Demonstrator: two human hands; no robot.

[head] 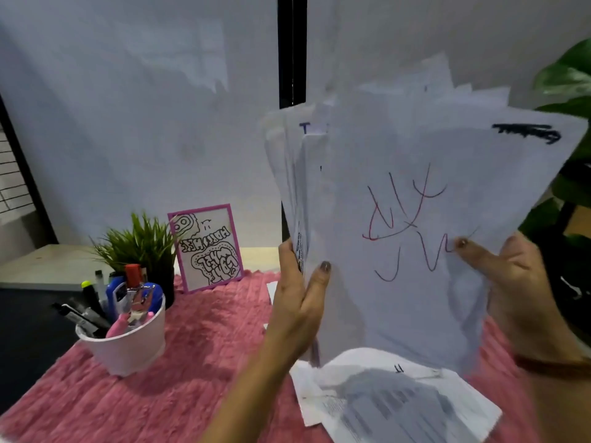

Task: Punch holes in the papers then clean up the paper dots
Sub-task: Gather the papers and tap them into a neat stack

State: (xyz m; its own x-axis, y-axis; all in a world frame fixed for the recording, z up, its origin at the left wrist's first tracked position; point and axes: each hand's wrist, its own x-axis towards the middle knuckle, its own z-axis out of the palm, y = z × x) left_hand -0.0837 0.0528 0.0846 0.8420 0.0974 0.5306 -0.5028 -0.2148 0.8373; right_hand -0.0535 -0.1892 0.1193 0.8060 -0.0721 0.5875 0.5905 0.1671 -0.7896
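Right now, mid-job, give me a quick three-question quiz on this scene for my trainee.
1. True or false: the stack of papers lies flat on the pink cloth.
2. What holds the pens? A. white cup B. glass jar C. metal tin
3. Fill in: the scribble on the front sheet is drawn in ___ ink.
Key: 1. False; the left hand and right hand hold it upright, not flat on the cloth. 2. A. 3. Red.
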